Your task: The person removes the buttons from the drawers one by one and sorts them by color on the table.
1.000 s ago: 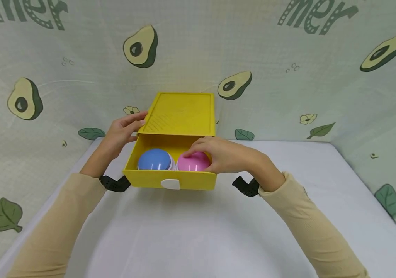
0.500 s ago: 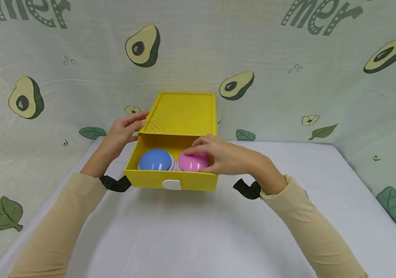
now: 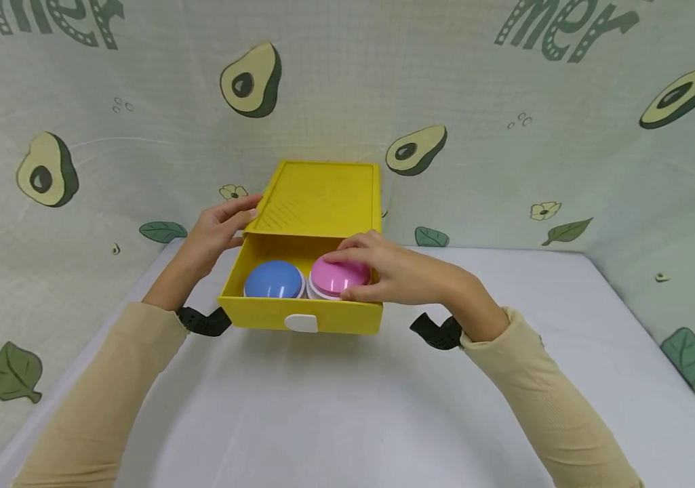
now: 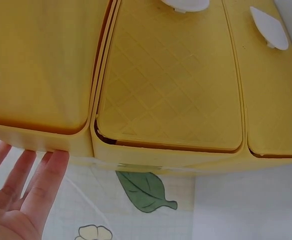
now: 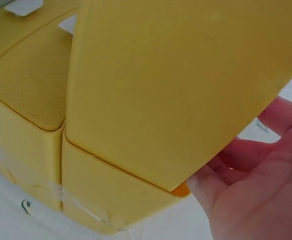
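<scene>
A yellow drawer unit (image 3: 323,200) stands on the table with its top drawer (image 3: 262,314) pulled out. Inside, at the left, sits a round container with a blue domed top (image 3: 272,280) and white rim. Beside it is a matching round container with a pink domed top (image 3: 340,276), slightly tilted. My right hand (image 3: 405,271) grips the pink one, fingers over the top and thumb at the front; the drawer hides this grip in the right wrist view. My left hand (image 3: 215,234) rests on the unit's left side, its fingers (image 4: 48,182) extended against the wall.
Two lower drawers, the middle one (image 4: 171,75) and the bottom one (image 4: 271,90), are closed and have white pull tabs. Behind the unit hangs a pale cloth (image 3: 335,88) printed with avocados and leaves. White covering lies over the table (image 3: 323,407).
The pink-topped container has risen slightly in the drawer and tilted, showing more white rim. My right hand has lifted a little with it. The left hand stays in place.
</scene>
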{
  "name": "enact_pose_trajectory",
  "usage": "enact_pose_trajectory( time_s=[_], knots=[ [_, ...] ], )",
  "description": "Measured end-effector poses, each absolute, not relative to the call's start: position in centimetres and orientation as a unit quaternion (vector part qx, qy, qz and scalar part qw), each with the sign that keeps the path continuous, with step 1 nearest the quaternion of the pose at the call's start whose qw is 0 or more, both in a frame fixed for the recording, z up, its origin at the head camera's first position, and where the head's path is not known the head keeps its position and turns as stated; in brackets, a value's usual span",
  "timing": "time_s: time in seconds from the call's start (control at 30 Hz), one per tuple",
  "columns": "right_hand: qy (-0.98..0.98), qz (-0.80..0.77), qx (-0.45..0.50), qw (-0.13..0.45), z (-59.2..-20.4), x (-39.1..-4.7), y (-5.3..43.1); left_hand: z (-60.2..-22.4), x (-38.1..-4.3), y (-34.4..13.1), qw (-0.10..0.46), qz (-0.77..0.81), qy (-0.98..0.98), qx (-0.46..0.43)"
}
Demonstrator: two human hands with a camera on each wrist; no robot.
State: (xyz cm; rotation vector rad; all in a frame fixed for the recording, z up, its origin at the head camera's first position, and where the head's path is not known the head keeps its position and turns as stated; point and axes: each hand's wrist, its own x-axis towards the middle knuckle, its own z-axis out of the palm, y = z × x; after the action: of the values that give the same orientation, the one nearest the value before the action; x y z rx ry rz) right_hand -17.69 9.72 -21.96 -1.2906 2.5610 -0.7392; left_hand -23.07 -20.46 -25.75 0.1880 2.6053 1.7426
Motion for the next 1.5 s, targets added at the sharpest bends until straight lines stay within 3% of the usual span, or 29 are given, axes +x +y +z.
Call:
enact_pose_trajectory(
  time_s=[0.77, 1.2, 1.5],
  knots=[
    [0.859, -0.313, -0.405, -0.011, -20.5, -16.2, 12.2, -26.2, -23.3, -20.3, 0.004, 0.554, 0.830, 0.060],
    [0.845, -0.344, -0.391, -0.118, -22.0, -15.1, 15.4, -25.8, -23.1, -20.8, 0.013, 0.564, 0.824, 0.054],
    [0.848, -0.355, -0.358, -0.163, -24.1, -14.8, 17.5, -25.8, -23.3, -20.6, 0.007, 0.559, 0.827, 0.057]
  ],
)
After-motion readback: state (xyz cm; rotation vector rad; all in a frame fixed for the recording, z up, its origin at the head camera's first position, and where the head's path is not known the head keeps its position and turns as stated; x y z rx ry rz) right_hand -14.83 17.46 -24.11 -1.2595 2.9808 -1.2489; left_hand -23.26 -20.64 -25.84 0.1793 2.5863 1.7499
